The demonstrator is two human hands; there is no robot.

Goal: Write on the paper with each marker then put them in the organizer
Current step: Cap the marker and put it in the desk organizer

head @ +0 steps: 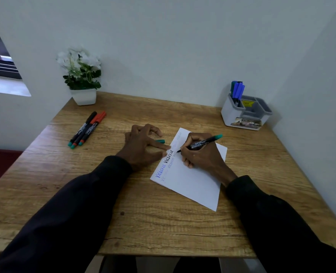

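Fingers [190, 141] of the right hand [200, 154] pinch a black marker [202, 143], tip down on the paper [194, 184] just left of them, beside handwriting. Left hand [143, 146] lies spread, fingertips pressing the sheet's edge, probably to steady it; a teal cap [160, 141] pokes out beyond. 3 markers [87, 128] wait far left. Beyond the writing fingers, the organizer [246, 113] holds blue markers [238, 91]; nothing blocks it.
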